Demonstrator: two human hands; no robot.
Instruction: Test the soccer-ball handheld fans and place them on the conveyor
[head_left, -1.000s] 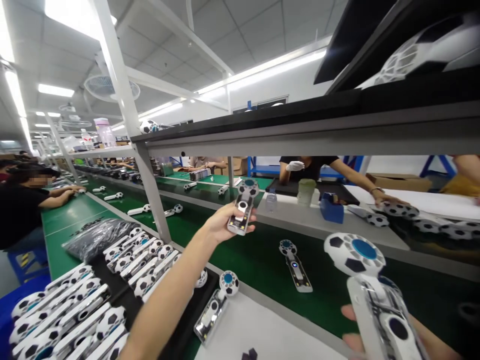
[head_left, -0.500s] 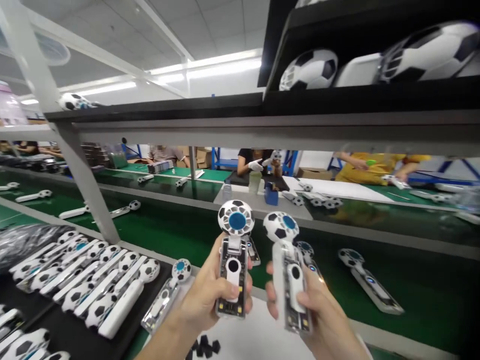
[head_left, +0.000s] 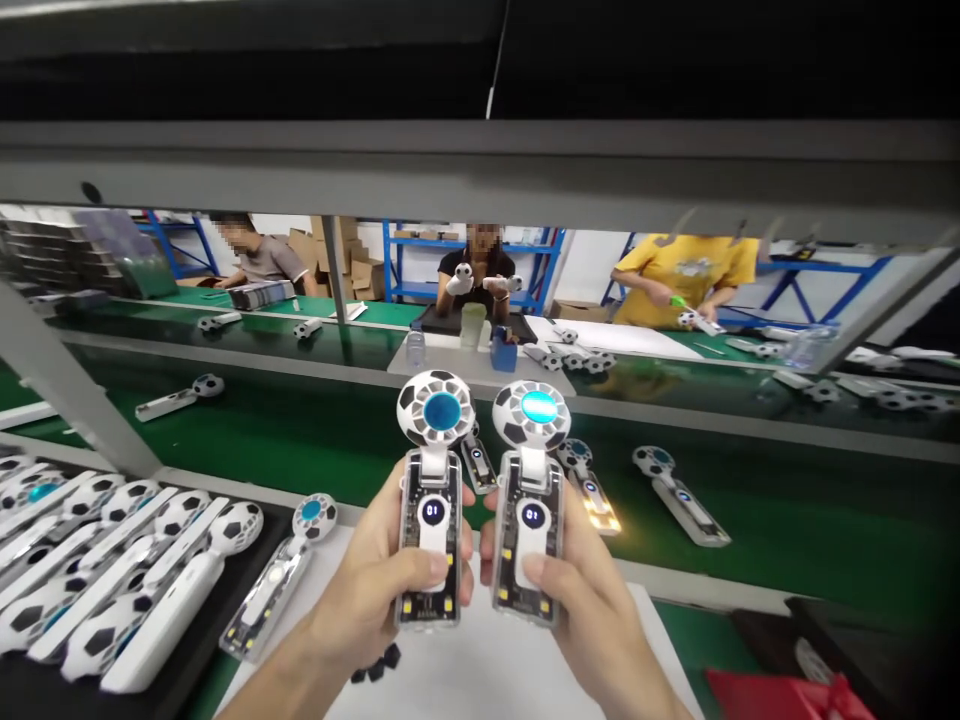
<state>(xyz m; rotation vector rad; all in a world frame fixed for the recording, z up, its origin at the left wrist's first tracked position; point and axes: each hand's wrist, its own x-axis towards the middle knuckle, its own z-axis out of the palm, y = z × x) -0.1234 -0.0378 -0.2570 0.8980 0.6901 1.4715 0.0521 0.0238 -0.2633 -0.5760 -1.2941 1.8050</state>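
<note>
My left hand is wrapped round a handheld fan with a soccer-ball head and a clear body, its thumb on the white panel below a display reading 01. Beside it, my right hand grips a matching fan, also showing 01, with a bright blue centre. Both fans stand upright, side by side and apart. Another fan lies just left of my left hand. Beyond my hands, several lit fans rest on the green surface, one to the right.
A black tray at the left holds rows of fans. White paper with small black pieces lies below my hands. A grey shelf beam crosses above. Across the line, several people sit or stand, one in a yellow shirt. Something red lies lower right.
Both displays now show 01, and the right fan's centre has brightened. The right fan has turned to face me and come closer to the left one. The view has shifted right and down.
</note>
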